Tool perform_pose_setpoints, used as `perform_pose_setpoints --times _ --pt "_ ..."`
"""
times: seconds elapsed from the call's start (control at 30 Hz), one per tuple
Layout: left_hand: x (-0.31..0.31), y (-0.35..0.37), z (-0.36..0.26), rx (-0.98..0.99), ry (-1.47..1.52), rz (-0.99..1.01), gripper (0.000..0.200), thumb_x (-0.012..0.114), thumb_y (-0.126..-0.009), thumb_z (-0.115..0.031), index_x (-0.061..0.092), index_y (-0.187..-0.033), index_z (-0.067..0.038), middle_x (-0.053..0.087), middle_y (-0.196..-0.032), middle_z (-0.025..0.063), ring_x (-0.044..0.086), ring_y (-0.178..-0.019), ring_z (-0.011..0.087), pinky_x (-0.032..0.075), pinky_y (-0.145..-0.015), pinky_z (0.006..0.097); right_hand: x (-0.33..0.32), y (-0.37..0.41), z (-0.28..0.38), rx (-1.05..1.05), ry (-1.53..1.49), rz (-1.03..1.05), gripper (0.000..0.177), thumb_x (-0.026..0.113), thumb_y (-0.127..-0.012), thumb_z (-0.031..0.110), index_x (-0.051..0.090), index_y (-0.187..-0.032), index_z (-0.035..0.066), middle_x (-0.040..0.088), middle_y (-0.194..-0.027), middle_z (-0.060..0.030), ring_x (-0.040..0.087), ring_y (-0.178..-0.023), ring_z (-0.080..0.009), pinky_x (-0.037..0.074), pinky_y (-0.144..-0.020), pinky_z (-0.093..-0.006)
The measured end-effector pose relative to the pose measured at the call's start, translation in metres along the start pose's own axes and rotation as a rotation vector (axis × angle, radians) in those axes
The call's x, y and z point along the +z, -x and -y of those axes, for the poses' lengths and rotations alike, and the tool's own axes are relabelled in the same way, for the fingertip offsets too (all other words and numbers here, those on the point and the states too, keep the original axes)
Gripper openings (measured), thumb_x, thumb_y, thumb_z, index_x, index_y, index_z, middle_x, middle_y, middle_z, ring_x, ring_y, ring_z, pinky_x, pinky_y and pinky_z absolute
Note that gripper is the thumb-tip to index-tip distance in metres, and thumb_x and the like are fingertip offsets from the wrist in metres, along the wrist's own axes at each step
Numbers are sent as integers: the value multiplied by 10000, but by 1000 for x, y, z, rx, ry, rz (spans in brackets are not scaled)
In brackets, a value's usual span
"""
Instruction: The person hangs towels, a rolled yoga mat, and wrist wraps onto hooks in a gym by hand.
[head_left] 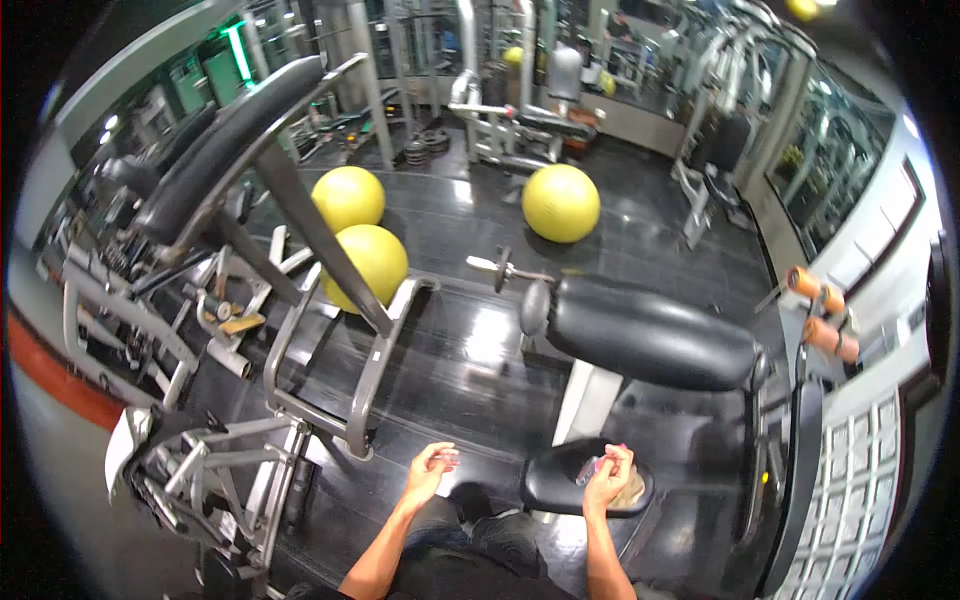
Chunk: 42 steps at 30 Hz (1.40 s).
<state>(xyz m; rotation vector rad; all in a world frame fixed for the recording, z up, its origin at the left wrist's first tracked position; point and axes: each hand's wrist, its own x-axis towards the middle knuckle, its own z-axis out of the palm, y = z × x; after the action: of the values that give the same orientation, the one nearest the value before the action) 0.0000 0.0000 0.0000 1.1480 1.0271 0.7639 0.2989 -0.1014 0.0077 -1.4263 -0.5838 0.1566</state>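
Note:
My left hand is raised in front of my body above the dark floor. Its fingers are loosely curled and a little apart, and nothing shows between them. My right hand is closed on a small pink and clear object, whose kind I cannot make out. Below that hand is a black padded seat. A beige crumpled cloth-like thing rests on the seat beside my right hand and is partly covered by it.
A black padded bench stands ahead on the right, with orange foam rollers beyond. Yellow exercise balls sit on the floor. A grey-framed machine rises at left, and a metal-framed machine is near my left side.

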Motion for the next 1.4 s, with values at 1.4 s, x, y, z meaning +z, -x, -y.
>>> perform_pose_setpoints --times 1.4 --pt "-392 201 -96 310 460 -1329 282 480 -959 -66 475 -1239 -30 608 -1071 102 637 -922 211 530 -829 329 561 368 181 303 -385 1698 211 515 -919 -12 579 -1118 17 510 -987 -22 522 -766 -70 434 -605 -194"
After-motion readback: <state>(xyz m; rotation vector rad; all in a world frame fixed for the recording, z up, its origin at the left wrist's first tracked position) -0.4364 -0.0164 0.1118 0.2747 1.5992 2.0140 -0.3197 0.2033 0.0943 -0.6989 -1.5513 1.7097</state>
